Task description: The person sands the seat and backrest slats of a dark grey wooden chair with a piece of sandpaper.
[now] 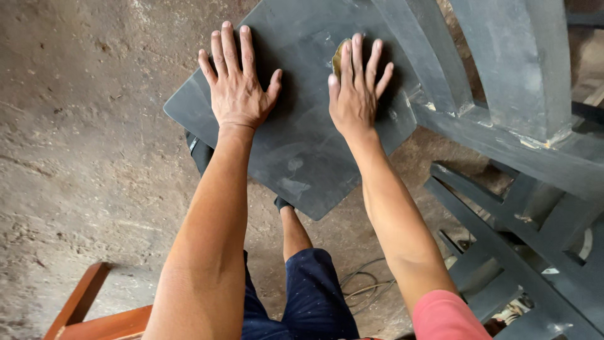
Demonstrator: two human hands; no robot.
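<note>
While the head camera looks straight down, both of the person's hands lie flat on the seat point(296, 145) of a dark grey painted wooden chair. The left hand point(238, 85) is open, fingers spread, palm pressed on the left part of the seat with nothing in it. The right hand point(355, 94) is also flat, fingers together, pressing down on a small yellowish-brown piece point(338, 55), perhaps sandpaper, though only its edge shows beside the index finger. The seat surface looks dull and scuffed, with paler patches near its lower corner. The chair's back slats point(503, 63) rise at the upper right, and more grey frame parts point(516, 252) lie at the lower right. Below, the person's dark blue shorts point(314, 296) and a brown wooden piece point(94, 315) show over the rough concrete floor point(82, 138), with thin cables point(362, 286) lying on it.
</note>
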